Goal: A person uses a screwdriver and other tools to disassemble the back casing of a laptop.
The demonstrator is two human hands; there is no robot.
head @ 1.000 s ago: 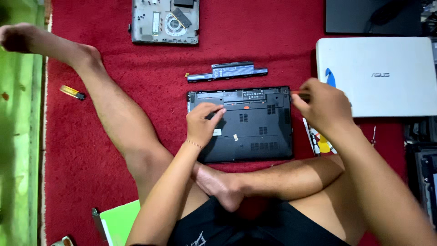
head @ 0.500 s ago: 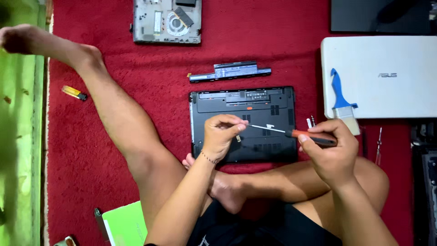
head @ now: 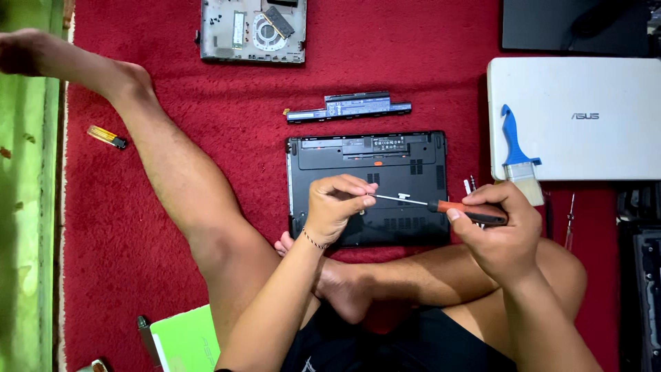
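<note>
You sit cross-legged on the red carpet (head: 427, 62), with the black laptop base (head: 406, 172) lying underside up just in front of your shins, near the carpet's middle.

Your right hand (head: 499, 231) is closed around the orange handle of a screwdriver (head: 441, 205), fingers wrapped over the grip, just off the base's right edge. The shaft runs leftward over the base, roughly level.

Your left hand (head: 334, 207) rests on the lower left part of the base, fingers curled and pinched together at the screwdriver's tip; whether a screw sits between them cannot be told. So the base lies directly under your left hand, and to the left of your right.

A long black battery pack (head: 348, 107) lies on the carpet just beyond the far edge of the base, parallel to it and apart from it.

Further toward the carpet's far edge sits an opened grey laptop chassis (head: 227, 41) with its fan exposed.

Right of the base, a white closed laptop (head: 585, 89) carries a blue-handled brush (head: 518, 155).

Near the carpet's left edge lies a small yellow tool (head: 107, 136), well apart from both hands.

A green notebook (head: 186, 341) lies at the near edge by your left knee.
</note>
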